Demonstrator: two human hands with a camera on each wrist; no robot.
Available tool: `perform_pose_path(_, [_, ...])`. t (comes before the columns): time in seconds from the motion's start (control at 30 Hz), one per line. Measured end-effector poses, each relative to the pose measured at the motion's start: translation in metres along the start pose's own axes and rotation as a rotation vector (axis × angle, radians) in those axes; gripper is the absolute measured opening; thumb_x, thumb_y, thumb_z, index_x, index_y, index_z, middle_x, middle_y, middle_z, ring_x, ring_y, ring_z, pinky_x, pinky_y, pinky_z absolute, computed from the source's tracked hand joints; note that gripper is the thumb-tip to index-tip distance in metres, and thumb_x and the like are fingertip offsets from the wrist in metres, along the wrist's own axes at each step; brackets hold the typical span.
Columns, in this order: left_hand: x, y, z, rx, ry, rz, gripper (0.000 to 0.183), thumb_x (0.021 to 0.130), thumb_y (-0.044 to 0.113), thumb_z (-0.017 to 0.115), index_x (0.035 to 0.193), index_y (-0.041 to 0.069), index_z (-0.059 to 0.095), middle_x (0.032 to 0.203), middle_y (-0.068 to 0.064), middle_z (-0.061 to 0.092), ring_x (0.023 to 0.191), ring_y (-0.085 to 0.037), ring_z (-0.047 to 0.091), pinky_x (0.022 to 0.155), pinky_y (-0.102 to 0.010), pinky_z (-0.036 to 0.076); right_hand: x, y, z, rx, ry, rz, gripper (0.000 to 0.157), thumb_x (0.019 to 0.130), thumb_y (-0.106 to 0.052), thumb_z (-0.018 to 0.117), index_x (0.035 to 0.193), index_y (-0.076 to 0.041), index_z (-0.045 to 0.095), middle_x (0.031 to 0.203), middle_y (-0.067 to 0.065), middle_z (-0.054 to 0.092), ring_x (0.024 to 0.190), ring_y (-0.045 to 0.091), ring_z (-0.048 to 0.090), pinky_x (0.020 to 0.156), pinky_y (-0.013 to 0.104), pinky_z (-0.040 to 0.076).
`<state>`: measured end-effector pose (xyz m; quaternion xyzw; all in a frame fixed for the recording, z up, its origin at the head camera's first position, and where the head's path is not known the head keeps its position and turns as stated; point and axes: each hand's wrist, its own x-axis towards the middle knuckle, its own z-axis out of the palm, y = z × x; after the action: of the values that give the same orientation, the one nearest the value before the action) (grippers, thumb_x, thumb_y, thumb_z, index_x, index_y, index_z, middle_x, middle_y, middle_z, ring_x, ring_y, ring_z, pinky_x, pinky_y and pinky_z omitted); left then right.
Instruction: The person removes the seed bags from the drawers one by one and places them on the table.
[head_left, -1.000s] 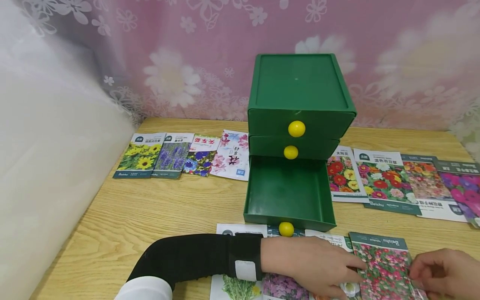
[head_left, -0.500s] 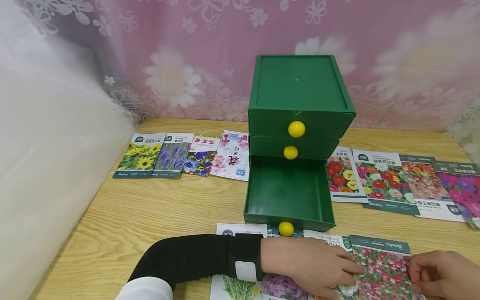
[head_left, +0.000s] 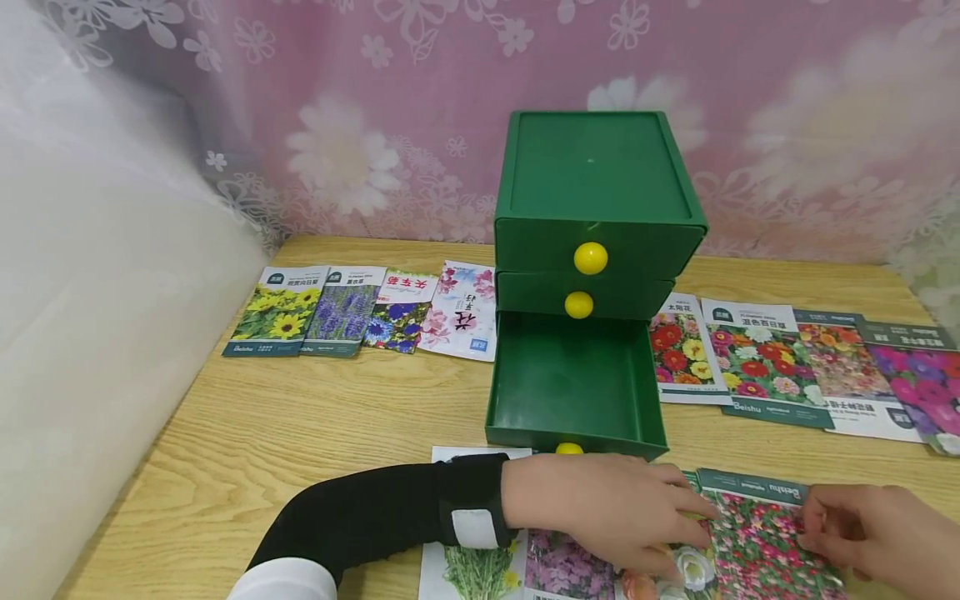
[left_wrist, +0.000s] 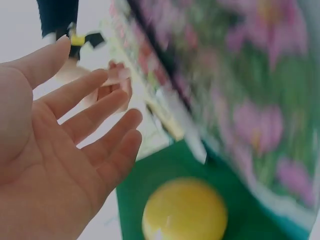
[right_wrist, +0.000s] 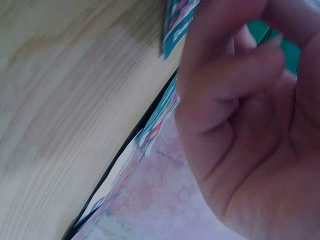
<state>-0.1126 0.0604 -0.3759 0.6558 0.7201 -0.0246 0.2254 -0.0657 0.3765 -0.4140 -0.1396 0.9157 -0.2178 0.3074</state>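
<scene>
In the head view, my left hand point(head_left: 622, 508) reaches across the front row of flower seed packets. Its fingertips touch the left edge of a packet with red and pink flowers point(head_left: 761, 542). Beneath that hand lies a packet with a white flower point(head_left: 693, 571), partly covered. My right hand point(head_left: 873, 529) pinches the right edge of the red-and-pink packet, fingers curled. The left wrist view has the left hand point(left_wrist: 85, 125) with loosely extended fingers, beside a blurred pink-flower packet point(left_wrist: 260, 125). Curled fingers of the right hand point(right_wrist: 250, 125) fill the right wrist view; the pinched edge is hidden there.
A green drawer cabinet point(head_left: 592, 167) stands behind the hands, its bottom drawer point(head_left: 573, 383) pulled out with nothing inside. Several packets lie left of it, including a yellow sunflower one point(head_left: 277, 315); several lie right, including a zinnia one point(head_left: 768, 362). A purple-flower packet point(head_left: 566, 567) lies in front.
My right hand has shifted slightly left and up along the red-and-pink packet's edge. My left hand has lifted a little, covering more of the yellow drawer knob. The packet has barely moved.
</scene>
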Motion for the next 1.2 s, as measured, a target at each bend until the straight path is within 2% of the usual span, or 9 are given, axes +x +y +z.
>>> perform_pose_path(0.17, [-0.020, -0.010, -0.018, -0.106, 0.111, -0.041, 0.048, 0.102, 0.047, 0.049, 0.147, 0.030, 0.049, 0.149, 0.015, 0.042, 0.135, 0.003, 0.034, 0.103, -0.009, 0.028, 0.008, -0.025, -0.002, -0.136, 0.147, 0.099, 0.012, 0.099, -0.026, 0.063, 0.089, -0.021, 0.061, 0.062, -0.010, 0.051, 0.051, 0.004, 0.044, 0.051, 0.025, 0.037])
perform_pose_path(0.3, [-0.041, -0.020, -0.034, -0.165, 0.260, -0.075, 0.043, 0.102, 0.044, 0.052, 0.141, 0.027, 0.057, 0.135, 0.015, 0.055, 0.121, 0.004, 0.047, 0.094, -0.010, 0.036, 0.011, -0.050, -0.004, -0.152, 0.208, 0.081, 0.015, 0.101, -0.033, 0.060, 0.094, -0.021, 0.066, 0.064, -0.011, 0.051, 0.052, 0.004, 0.043, 0.052, 0.025, 0.036])
perform_pose_path(0.4, [-0.058, -0.029, -0.044, -0.120, 0.408, -0.116, 0.038, 0.104, 0.041, 0.051, 0.137, 0.025, 0.061, 0.130, 0.013, 0.059, 0.114, 0.001, 0.052, 0.093, -0.012, 0.038, 0.014, -0.069, -0.004, -0.123, 0.230, -0.017, 0.013, 0.102, -0.031, 0.059, 0.098, -0.021, 0.067, 0.066, -0.015, 0.053, 0.053, 0.002, 0.043, 0.051, 0.025, 0.038])
perform_pose_path(0.53, [-0.075, -0.040, -0.052, -0.023, 0.632, -0.196, 0.030, 0.104, 0.036, 0.053, 0.127, 0.023, 0.068, 0.119, 0.011, 0.065, 0.103, -0.003, 0.056, 0.090, -0.015, 0.040, 0.022, -0.095, -0.002, -0.061, 0.205, -0.150, 0.016, 0.101, -0.032, 0.061, 0.106, -0.019, 0.068, 0.073, -0.021, 0.058, 0.058, -0.001, 0.047, 0.050, 0.024, 0.041])
perform_pose_path(0.7, [-0.092, -0.057, -0.058, 0.111, 0.922, -0.275, 0.021, 0.102, 0.030, 0.059, 0.112, 0.020, 0.074, 0.110, 0.007, 0.068, 0.102, -0.011, 0.059, 0.098, -0.024, 0.038, 0.037, -0.129, 0.003, -0.007, 0.142, -0.246, 0.036, 0.099, -0.040, 0.061, 0.125, -0.016, 0.063, 0.081, -0.022, 0.061, 0.063, -0.003, 0.053, 0.053, 0.024, 0.046])
perform_pose_path(0.83, [-0.107, -0.072, -0.063, 0.155, 1.180, -0.277, 0.018, 0.100, 0.022, 0.062, 0.107, 0.012, 0.075, 0.119, -0.005, 0.067, 0.115, -0.020, 0.056, 0.107, -0.027, 0.034, 0.050, -0.155, 0.004, -0.012, 0.090, -0.295, 0.049, 0.099, -0.047, 0.058, 0.138, -0.018, 0.056, 0.087, -0.022, 0.061, 0.068, -0.004, 0.055, 0.055, 0.024, 0.048])
perform_pose_path(0.93, [-0.118, -0.084, -0.065, 0.180, 1.331, -0.269, 0.020, 0.099, 0.019, 0.062, 0.111, 0.008, 0.073, 0.133, -0.013, 0.059, 0.123, -0.027, 0.049, 0.109, -0.031, 0.033, 0.056, -0.170, 0.005, -0.052, 0.072, -0.319, 0.053, 0.099, -0.050, 0.058, 0.144, -0.023, 0.052, 0.091, -0.022, 0.061, 0.068, -0.005, 0.054, 0.055, 0.024, 0.047])
perform_pose_path(1.03, [-0.125, -0.097, -0.065, 0.212, 1.430, -0.286, 0.025, 0.099, 0.018, 0.061, 0.120, 0.007, 0.071, 0.143, -0.017, 0.049, 0.127, -0.031, 0.042, 0.100, -0.034, 0.038, 0.062, -0.183, 0.006, -0.110, 0.080, -0.339, 0.054, 0.098, -0.048, 0.060, 0.146, -0.027, 0.051, 0.090, -0.022, 0.062, 0.064, -0.005, 0.052, 0.054, 0.024, 0.046])
perform_pose_path(1.2, [-0.131, -0.115, -0.062, 0.296, 1.504, -0.336, 0.030, 0.099, 0.017, 0.060, 0.127, 0.007, 0.068, 0.147, -0.021, 0.043, 0.126, -0.035, 0.038, 0.102, -0.038, 0.036, 0.070, -0.195, 0.010, -0.228, 0.139, -0.401, 0.048, 0.098, -0.041, 0.063, 0.143, -0.028, 0.055, 0.078, -0.022, 0.059, 0.052, -0.004, 0.044, 0.049, 0.023, 0.040])
